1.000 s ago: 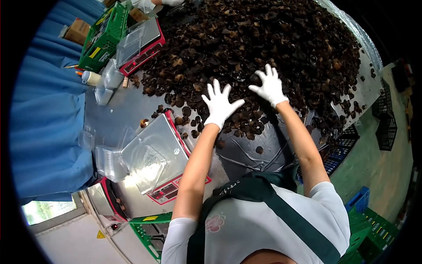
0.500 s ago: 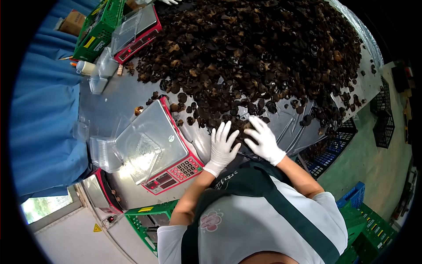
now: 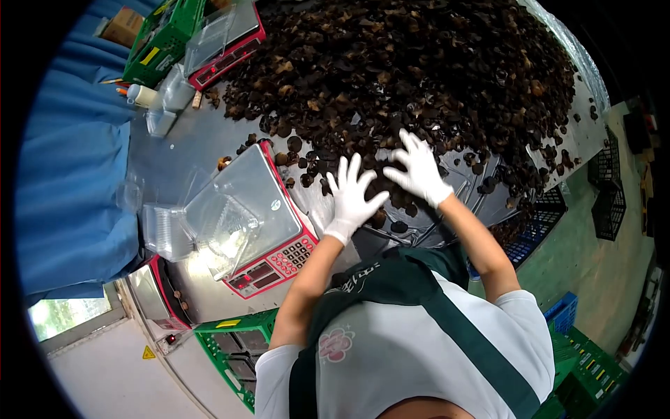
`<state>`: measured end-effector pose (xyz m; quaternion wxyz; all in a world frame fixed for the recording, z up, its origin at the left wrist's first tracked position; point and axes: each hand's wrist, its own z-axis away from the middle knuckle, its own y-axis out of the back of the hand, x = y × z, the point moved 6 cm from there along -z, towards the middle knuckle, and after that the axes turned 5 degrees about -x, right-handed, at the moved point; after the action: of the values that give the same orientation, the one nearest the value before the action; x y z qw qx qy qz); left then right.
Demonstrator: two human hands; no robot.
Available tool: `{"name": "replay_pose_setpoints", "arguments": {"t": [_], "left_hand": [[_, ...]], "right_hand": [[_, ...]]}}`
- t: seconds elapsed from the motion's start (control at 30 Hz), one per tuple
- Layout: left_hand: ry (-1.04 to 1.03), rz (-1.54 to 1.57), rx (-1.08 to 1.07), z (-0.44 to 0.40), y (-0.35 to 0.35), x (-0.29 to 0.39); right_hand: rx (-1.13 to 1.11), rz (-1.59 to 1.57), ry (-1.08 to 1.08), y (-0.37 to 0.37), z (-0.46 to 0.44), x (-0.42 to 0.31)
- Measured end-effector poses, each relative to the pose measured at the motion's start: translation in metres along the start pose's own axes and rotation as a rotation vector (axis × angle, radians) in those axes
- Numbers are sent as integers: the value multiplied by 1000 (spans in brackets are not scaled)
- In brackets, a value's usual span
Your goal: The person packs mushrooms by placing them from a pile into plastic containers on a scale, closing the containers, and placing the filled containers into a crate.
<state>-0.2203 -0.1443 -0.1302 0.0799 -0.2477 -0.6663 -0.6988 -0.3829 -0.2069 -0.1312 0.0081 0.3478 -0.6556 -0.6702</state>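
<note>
A large heap of dark brown wood ear mushrooms (image 3: 391,77) covers the far part of the metal table. My left hand (image 3: 352,197), in a white glove, is open with fingers spread at the near edge of the heap. Beside it, my right hand (image 3: 419,171), also gloved, reaches over the mushrooms with its fingers apart. Whether the fingertips touch the mushrooms I cannot tell. A few loose mushrooms (image 3: 399,227) lie between my hands and my apron. Left of my left hand stands a red scale (image 3: 269,276) with an open clear plastic box (image 3: 227,223) on its plate.
Stacked clear boxes (image 3: 167,230) stand left of the scale. A second scale (image 3: 227,59) and a green crate (image 3: 164,42) are at the far left; another scale (image 3: 167,300) sits near left. A blue basket (image 3: 530,234) is at the table's right edge. Dark crates (image 3: 608,209) stand beyond it.
Both hands have moved forward, farther into the edge of the heap, with fingers spread. More loose mushrooms now show on the near side of my hands. The view has shifted slightly.
</note>
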Motion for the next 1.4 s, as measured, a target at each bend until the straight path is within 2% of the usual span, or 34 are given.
{"name": "replay_pose_setpoints", "arguments": {"t": [0.03, 0.07, 0.27, 0.37, 0.47, 0.53, 0.6, 0.67, 0.77, 0.87, 0.97, 1.07, 1.13, 1.2, 1.4], "left_hand": [[-82, 45, 39, 14, -4, 7], [-128, 66, -14, 28, -6, 14], [-246, -5, -97, 79, -2, 29], [-133, 44, -34, 81, 15, 23], [101, -12, -74, 75, 14, 10], [141, -71, -117, 69, 10, 11], [168, -4, -183, 64, 3, 14], [33, -16, -203, 63, 0, 24], [-132, 35, -147, 63, -7, 35], [-158, 8, -99, 55, -10, 44], [-149, -37, -36, 43, -2, 47], [-110, -33, -117, 42, -9, 45], [-145, -28, -95, 44, -10, 44], [-169, 102, -104, 45, -16, 41], [-81, 464, 2, 21, 0, 36]], "right_hand": [[17, -20, 48, 0, 20, -15], [34, -41, 93, 1, 40, -29], [1, -203, 76, 16, 101, -58], [73, -214, 45, 36, 101, -42], [131, -193, -194, 54, 85, -11], [80, -142, -327, 49, 72, 10], [16, -97, -355, 36, 69, 19], [-103, -54, -304, 23, 76, 7], [-118, -56, -193, 11, 98, -27], [-104, -38, -118, 2, 113, -48], [-120, 46, -135, 5, 116, -55], [-128, 39, -185, 7, 109, -54], [-188, -81, -261, 3, 106, -51], [-171, -144, -255, -10, 106, -45], [-17, -628, -299, -4, 88, -27]]}}
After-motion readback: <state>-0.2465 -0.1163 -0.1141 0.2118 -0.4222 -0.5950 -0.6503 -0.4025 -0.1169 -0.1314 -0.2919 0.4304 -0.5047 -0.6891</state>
